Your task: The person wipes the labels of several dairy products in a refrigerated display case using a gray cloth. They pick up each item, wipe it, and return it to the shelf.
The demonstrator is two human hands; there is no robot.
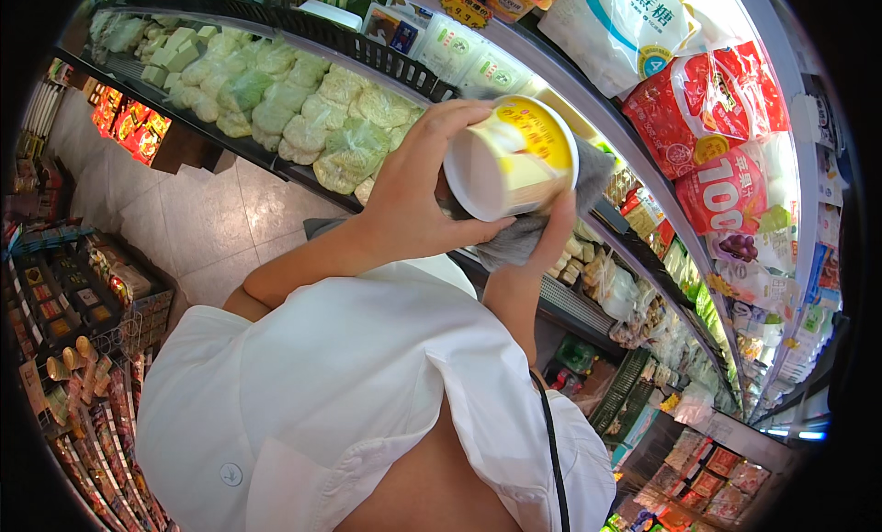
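Observation:
A yellow and white food cup (pixel 527 153) with printed writing is tilted in front of me, its round white end facing me. My left hand (pixel 420 180) grips it from the left, fingers over the top edge and thumb at the lower rim. A grey cloth (pixel 596 177) shows behind and below the cup. My right hand (pixel 537 242) is on the right, with a finger up against the cup's lower right side and the cloth near it. The cloth and cup hide part of that hand.
A refrigerated shelf holds bagged pale vegetables (pixel 351 146). Above it are clear plastic packs (pixel 448 43) and a black slotted rail (pixel 386 56). Red drink or yogurt bags (pixel 710 105) stand at upper right. Snack racks (pixel 103 442) are at lower left, beside floor tiles (pixel 200 208).

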